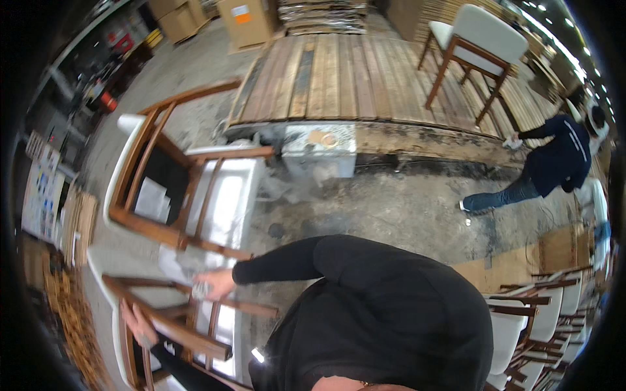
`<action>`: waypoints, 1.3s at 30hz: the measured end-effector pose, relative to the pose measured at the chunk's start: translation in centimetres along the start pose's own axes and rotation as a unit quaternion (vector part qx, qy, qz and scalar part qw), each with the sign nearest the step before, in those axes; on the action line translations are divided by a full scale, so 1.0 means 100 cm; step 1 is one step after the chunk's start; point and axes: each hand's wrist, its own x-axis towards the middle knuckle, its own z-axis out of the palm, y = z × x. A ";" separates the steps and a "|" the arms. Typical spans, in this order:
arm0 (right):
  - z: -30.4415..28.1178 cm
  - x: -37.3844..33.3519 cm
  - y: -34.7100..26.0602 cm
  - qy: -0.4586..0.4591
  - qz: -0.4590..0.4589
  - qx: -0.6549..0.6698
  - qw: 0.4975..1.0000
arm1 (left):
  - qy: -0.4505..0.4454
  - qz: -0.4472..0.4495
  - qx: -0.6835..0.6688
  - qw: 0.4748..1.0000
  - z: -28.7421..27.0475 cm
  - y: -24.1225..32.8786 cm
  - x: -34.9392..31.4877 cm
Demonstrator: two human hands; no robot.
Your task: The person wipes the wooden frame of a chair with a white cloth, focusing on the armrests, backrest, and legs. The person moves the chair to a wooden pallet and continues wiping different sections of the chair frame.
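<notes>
On the left, a wooden-framed chair (173,320) with a pale seat lies tipped over on a white, shiny-topped surface (225,208). My left hand (138,324) is at its brown frame, fingers stretched along the wood; the thumb is hidden. My right hand (218,285) is closed round a small crumpled greyish wad (201,290), which looks like a cloth, and reaches in over the chair's frame. Just beyond lies a second tipped chair (153,173), its dark underside showing with white papers (152,199) on it.
A slatted wooden platform (332,78) carries an upright white chair (479,49). A white block (319,151) stands by its near edge. At right, a co-worker (557,150) in dark clothes leans toward the platform. Several chairs (544,316) crowd the lower right; cartons (244,23) stand behind.
</notes>
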 end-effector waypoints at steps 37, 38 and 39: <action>-0.392 -0.158 0.038 0.445 0.118 -0.118 0.880 | 0.170 -0.106 0.192 0.961 0.026 0.013 0.026; -0.415 -0.126 0.014 0.438 0.001 -0.078 0.896 | 0.173 -0.057 0.246 0.952 0.022 0.027 0.024; -0.438 -0.096 -0.009 0.437 -0.095 -0.173 0.877 | 0.136 -0.074 0.299 0.942 0.021 0.046 0.023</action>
